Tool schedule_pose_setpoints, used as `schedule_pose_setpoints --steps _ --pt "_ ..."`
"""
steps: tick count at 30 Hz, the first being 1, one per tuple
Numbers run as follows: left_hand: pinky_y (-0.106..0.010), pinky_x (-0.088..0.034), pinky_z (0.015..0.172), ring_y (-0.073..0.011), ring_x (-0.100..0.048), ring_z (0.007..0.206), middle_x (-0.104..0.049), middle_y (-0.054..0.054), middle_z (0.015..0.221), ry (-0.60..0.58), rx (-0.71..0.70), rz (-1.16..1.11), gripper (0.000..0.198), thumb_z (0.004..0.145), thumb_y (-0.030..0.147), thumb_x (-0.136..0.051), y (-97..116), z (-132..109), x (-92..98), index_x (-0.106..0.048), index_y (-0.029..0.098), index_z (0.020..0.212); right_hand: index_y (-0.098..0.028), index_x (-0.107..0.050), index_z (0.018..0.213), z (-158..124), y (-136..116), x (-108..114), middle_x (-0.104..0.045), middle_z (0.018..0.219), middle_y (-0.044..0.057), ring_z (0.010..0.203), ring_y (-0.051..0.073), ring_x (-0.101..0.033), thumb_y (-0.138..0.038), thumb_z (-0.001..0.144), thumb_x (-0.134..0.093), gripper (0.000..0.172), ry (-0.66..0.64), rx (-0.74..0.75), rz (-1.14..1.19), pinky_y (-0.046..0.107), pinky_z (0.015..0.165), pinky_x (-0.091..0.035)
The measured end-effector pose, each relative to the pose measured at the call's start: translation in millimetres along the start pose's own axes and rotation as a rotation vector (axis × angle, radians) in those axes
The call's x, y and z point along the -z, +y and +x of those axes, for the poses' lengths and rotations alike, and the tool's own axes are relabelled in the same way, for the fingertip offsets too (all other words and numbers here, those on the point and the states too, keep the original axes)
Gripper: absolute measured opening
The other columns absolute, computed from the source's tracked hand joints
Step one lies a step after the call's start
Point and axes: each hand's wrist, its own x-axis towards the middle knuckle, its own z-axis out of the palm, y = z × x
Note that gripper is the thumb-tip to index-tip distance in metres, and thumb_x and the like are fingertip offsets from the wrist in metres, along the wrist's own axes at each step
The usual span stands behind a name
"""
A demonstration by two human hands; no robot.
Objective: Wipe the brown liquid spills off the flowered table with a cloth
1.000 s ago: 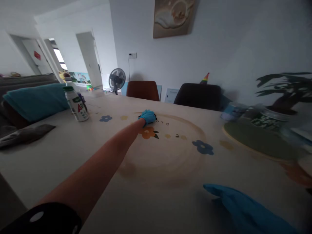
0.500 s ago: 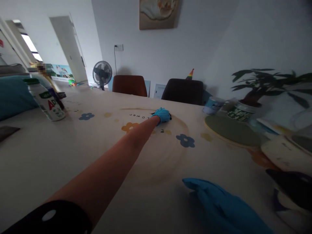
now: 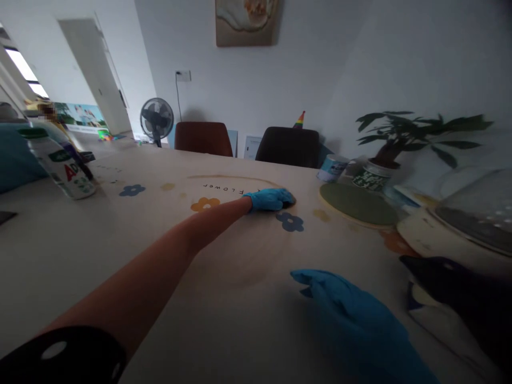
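Right hand [image 3: 348,314], blue-gloved, is occupying the near desk [image 3: 180,330], fingers lying together, grip unclear. Left hand [image 3: 268,199], likewise gloved, is covering a dark item [image 3: 288,204] farther across; whether clamping it cannot be told. Brown chair [image 3: 203,140] is standing beyond the desk.

Near the centre, the blue-gloved left hand [image 3: 269,199] covers part of something dark [image 3: 288,203] on the table [image 3: 60,240]. The gloved right hand [image 3: 352,314] is between four and five o'clock, a bottle [image 3: 66,170] at nine, a fan [image 3: 157,120] at ten.
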Motion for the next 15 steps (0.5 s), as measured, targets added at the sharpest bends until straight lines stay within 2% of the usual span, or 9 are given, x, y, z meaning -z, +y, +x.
schedule_pose_setpoints --steps 4,9,12,15 --pt "-0.045 -0.022 0.153 -0.0294 -0.037 0.182 -0.053 -0.007 0.189 -0.073 -0.109 -0.062 0.074 0.1 0.014 -0.055 17 -33 -6.3 -0.068 0.018 0.172 -0.035 -0.094 0.121 9 -4 -1 -0.092 0.128 0.008 0.104 0.033 -0.091 -0.057 0.108 -0.047 0.054 -0.03 -0.057 0.109 0.049 0.103 -0.072" --pt "-0.041 -0.021 0.152 -0.0301 -0.038 0.182 -0.051 -0.006 0.19 -0.089 -0.27 -0.181 0.074 0.101 0.015 -0.055 44 -83 -8.9 -0.07 0.017 0.173 -0.029 -0.09 0.119 16 -9 0 -0.09 0.134 0.011 0.104 0.03 -0.091 -0.055 0.112 -0.051 0.048 0.033 -0.073 0.243 0.043 0.097 -0.072" --pt "-0.04 -0.022 0.152 -0.033 -0.041 0.181 -0.052 -0.007 0.189 -0.092 -0.261 -0.22 0.072 0.101 0.018 -0.055 63 -123 -10.3 -0.073 0.016 0.171 -0.028 -0.09 0.115 20 -12 5 -0.09 0.133 0.011 0.102 0.029 -0.091 -0.052 0.108 -0.058 0.04 0.025 -0.085 0.264 0.041 0.095 -0.073" --pt "-0.038 -0.015 0.153 -0.0303 -0.039 0.182 -0.048 -0.001 0.192 -0.141 -0.221 -0.226 0.074 0.102 0.021 -0.056 82 -164 -11.1 -0.069 0.023 0.176 -0.029 -0.091 0.109 25 -17 12 -0.092 0.125 0.009 0.1 0.03 -0.091 -0.053 0.101 -0.066 0.036 -0.023 -0.068 0.236 0.039 0.088 -0.074"
